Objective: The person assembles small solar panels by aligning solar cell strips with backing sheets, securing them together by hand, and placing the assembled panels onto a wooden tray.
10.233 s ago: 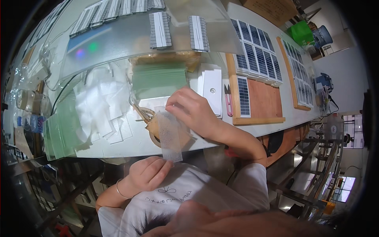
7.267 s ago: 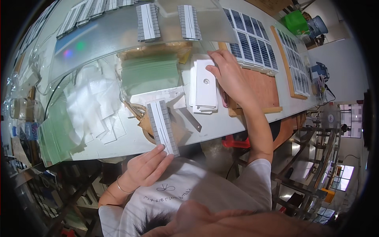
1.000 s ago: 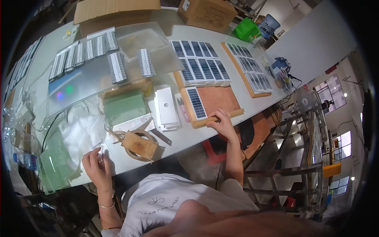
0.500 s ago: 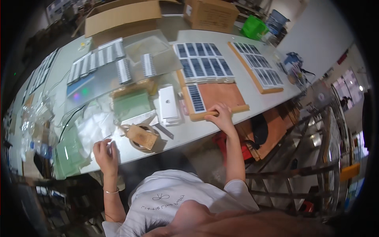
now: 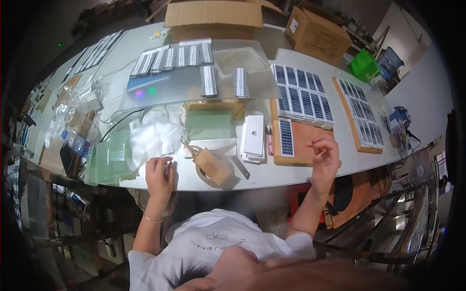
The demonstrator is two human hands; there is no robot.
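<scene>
My left hand (image 5: 159,178) rests at the table's front edge, beside a pile of thin white sheets (image 5: 153,132). Its fingers are loosely bent with the thumb apart, and I see nothing held. Raised over the front right corner of a wooden tray (image 5: 307,159), my right hand (image 5: 325,156) has loosely curled, parted fingers, with no object visible in them. On the tray's reddish-brown base (image 5: 308,138), a single small solar panel (image 5: 287,138) lies at the left. Stacked rows of similar panels (image 5: 303,99) fill its far part.
A second tray of panels (image 5: 361,116) stands at the right. Between my hands lie a wooden block (image 5: 213,167) on a tape roll, a metal ruler (image 5: 239,168), white cards (image 5: 253,136) and green sheets (image 5: 208,125). Wrapped bundles (image 5: 208,81) and cardboard boxes (image 5: 213,14) sit behind.
My right hand has let go of the tray's front rim and lifted above it. The view has turned, shifting the table's contents to the right. My left hand stays near the white sheets.
</scene>
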